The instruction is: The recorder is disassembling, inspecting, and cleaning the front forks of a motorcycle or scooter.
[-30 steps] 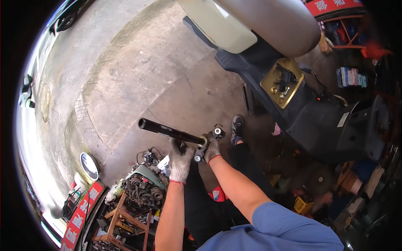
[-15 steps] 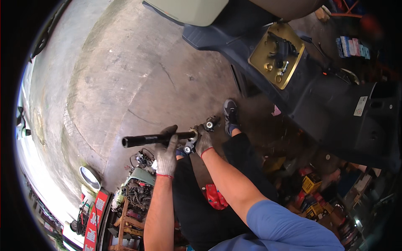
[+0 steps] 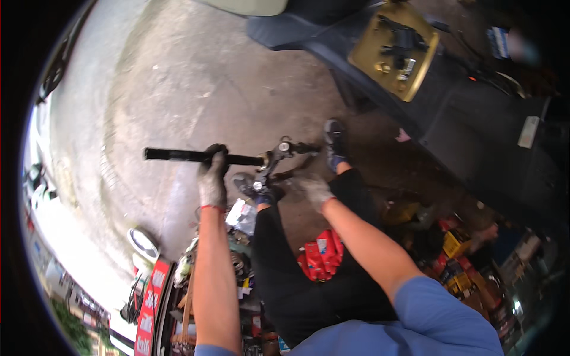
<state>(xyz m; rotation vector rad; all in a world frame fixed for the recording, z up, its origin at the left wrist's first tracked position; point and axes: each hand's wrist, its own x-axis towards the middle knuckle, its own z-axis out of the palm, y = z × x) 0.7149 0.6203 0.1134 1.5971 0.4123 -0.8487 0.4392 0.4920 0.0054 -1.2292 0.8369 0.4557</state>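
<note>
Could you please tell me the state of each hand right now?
Left hand: closed around the black tube.
Right hand: near the tube's metal clamp; fingers blurred, so open or closed cannot be told.

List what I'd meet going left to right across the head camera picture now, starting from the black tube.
Black tube with the gloved left hand around it → gloved right hand → gold-coloured tray of parts → yellow box → white label.
</note>
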